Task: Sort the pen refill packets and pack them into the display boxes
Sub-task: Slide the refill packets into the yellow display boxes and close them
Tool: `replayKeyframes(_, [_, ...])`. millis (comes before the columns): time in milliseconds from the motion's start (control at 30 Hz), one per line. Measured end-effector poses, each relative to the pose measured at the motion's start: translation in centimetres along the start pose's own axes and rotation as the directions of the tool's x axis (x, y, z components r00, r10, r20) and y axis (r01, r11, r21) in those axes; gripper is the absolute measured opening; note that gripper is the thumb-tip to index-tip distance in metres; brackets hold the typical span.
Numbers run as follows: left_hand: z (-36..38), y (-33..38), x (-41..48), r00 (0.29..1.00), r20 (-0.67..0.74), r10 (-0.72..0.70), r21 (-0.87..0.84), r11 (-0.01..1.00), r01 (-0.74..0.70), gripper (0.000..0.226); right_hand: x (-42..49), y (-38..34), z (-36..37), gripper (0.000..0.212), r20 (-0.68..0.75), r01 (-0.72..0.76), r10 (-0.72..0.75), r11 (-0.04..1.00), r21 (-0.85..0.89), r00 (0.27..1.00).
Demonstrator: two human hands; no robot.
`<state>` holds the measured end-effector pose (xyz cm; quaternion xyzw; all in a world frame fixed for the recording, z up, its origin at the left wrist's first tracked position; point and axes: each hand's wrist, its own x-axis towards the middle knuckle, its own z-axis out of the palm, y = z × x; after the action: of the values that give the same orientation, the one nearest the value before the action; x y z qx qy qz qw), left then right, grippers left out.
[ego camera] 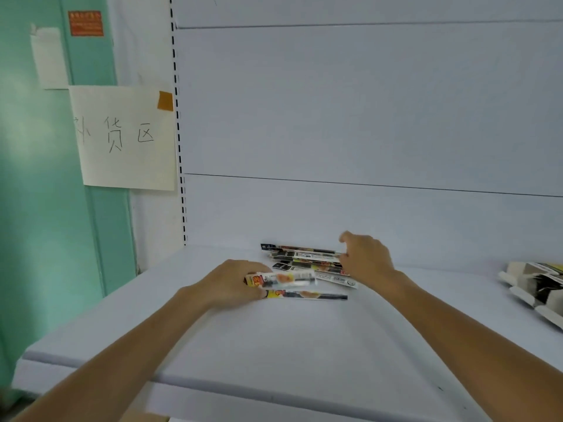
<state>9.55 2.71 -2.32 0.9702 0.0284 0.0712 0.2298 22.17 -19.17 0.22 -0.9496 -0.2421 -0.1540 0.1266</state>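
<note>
Several long pen refill packets (pixel 304 260) lie in a loose pile on the white shelf (pixel 274 330), near its back wall. My left hand (pixel 231 284) grips the left end of a yellow-and-clear packet (pixel 286 279), held just above another yellow-ended packet (pixel 304 295) lying flat. My right hand (pixel 365 257) is over the right end of the dark packets at the back, fingers curled at their ends; whether it grips them is unclear. A flattened display box (pixel 536 287) lies at the shelf's right edge.
The shelf's back panel (pixel 365 117) rises right behind the pile. A slotted upright (pixel 179 147) marks the left side. A handwritten paper sign (pixel 125 138) hangs on the green wall at the left. Bare shelf surface lies between me and the packets.
</note>
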Motion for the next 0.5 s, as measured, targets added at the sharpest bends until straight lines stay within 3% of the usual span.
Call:
replayKeyframes(33, [0.1,-0.4,0.0,0.999,0.047,0.017,0.048,0.999,-0.019,0.042,-0.2,0.5,0.6,0.009,0.095,0.0,0.0,1.0,0.005,0.995])
replayKeyframes(100, [0.2,-0.7,0.0,0.995,0.091,0.049,0.055,0.997,-0.054,0.042,-0.4,1.2,1.8,0.016,0.209,0.013,-0.033,0.995,0.095,0.977])
replayKeyframes(300, [0.1,-0.9,-0.4,0.996,0.077,0.053,-0.032,0.998,-0.051,0.042,0.2,1.6,1.8,0.014,0.211,0.098,-0.129,0.984,0.151,0.969])
replayKeyframes(400, [0.7,-0.5,-0.5,0.995,0.074,0.064,0.056,0.996,-0.068,0.05,-0.1,0.6,1.4,0.019,0.098,0.098,-0.129,0.957,0.272,0.987])
replayKeyframes(467, [0.9,-0.5,-0.5,0.996,-0.061,0.062,0.127,0.99,-0.054,0.061,-0.4,-0.3,1.1,0.018,0.006,0.146,-0.157,0.932,0.332,0.988])
replayKeyframes(500, [0.7,-0.4,-0.5,0.979,-0.198,0.044,0.056,0.998,-0.033,0.059,-0.4,-0.7,0.9,0.018,0.01,0.191,-0.207,0.92,0.342,0.978])
